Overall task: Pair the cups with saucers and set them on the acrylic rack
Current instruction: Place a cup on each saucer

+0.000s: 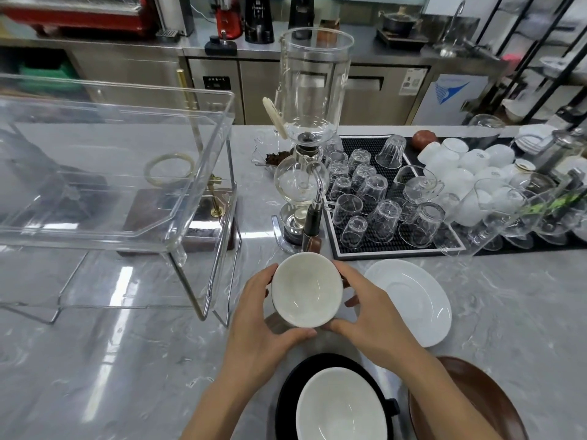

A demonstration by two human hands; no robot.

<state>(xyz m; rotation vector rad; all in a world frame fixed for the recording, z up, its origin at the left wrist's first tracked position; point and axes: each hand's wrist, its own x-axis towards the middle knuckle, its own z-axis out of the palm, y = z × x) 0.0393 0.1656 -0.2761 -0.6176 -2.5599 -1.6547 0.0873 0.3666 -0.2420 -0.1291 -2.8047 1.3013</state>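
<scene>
A pale marbled worktop point(133, 369) ran across a café kitchen, with steel cabinets and coffee machines along the back wall. Near its front edge a white-lined cup point(306, 290) was held between both hands, above the worktop. The left hand point(263, 315) curled round the cup's left side, its grip closed on the wall with the thumb under the near rim; the right hand point(371, 315) gripped the right side the same way, fingers wrapped behind.

Just right of the cup a white saucer point(416, 300) lay flat on the worktop. Close below the hands a second white-lined cup point(341, 408) sat on a black saucer point(286, 389), and a brown saucer point(470, 395) lay beside it to the right.

To the left stood the clear acrylic rack point(104, 173), its upper tray and lower shelf bare of cups. Behind the held cup rose a glass siphon brewer point(309, 128), and to its right a black rubber mat point(397, 230) carried upturned glasses, with a heap of white cups point(470, 163) further right.
</scene>
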